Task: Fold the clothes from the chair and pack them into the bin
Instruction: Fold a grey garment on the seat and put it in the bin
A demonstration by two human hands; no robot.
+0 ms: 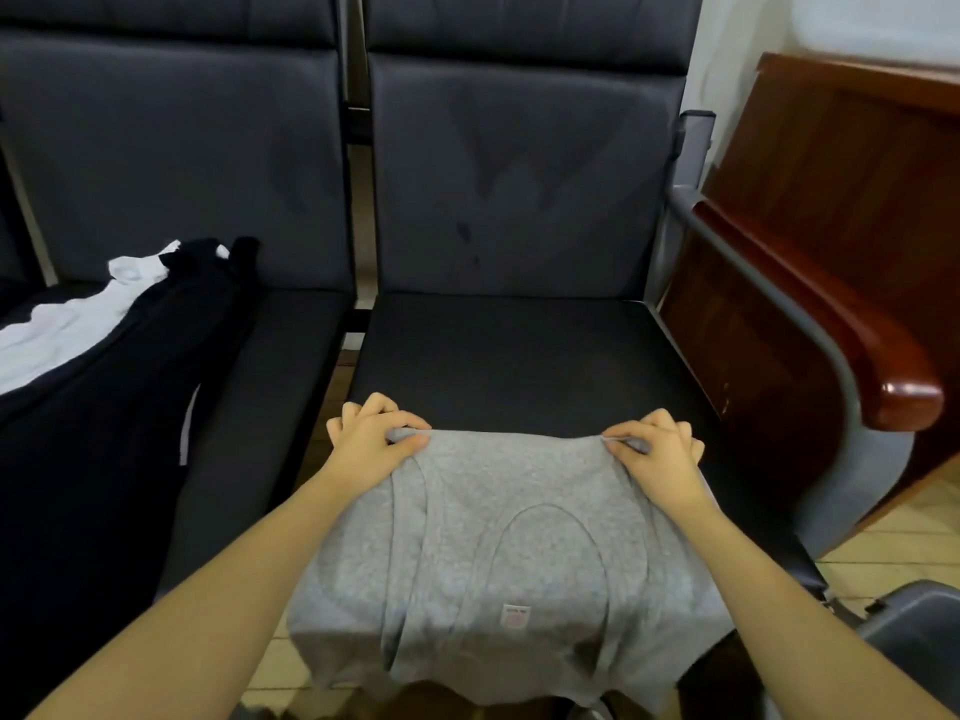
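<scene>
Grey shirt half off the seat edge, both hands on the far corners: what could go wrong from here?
The grey shirt overhangs the seat front; if the left hand or right hand loses its pinch, it may slide to the floor. The fold may also skew.

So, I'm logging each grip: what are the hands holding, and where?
Both pinch the grey vest: left hand and right hand at its far corners.

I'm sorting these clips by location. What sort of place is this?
Probably a waiting room or office lobby: linked dark padded seats in a row, a wooden-capped armrest, a tiled floor.
</scene>
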